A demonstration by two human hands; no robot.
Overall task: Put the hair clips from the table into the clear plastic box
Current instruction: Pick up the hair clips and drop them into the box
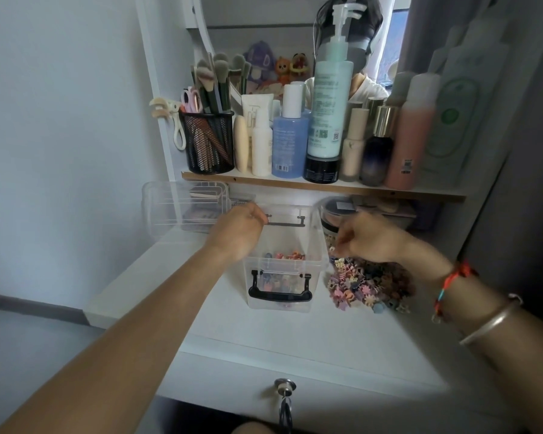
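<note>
Two bare arms are reaching out over the white vanity table [264,333], so here's what I'm seeing from where I'm standing. The left hand [242,227] is sitting at the back-left corner of the clear plastic box [282,277]. Its back is facing up and its fingers are curling over the rim, gripping the box there. The forearm is running in a long diagonal from the lower left, held above the tabletop.

The right hand [370,238] is hovering just right of the box, over the far edge of the pile of hair clips [367,283]. The wrist is bending down and the fingertips are bunching together, pinching what looks like a small pale clip [333,249]. It's a bit blurry, though. A red cord bracelet [452,277] and a silver bangle [489,321] are hanging on that wrist.

The pile is lying on the table right beside the box's right wall. A few colourful clips [282,256] are already lying in the bottom of the box, and its black handle [279,294] is hanging down the front. Behind all this, a shelf [323,186] is carrying bottles and a black mesh cup of makeup brushes [209,142].
</note>
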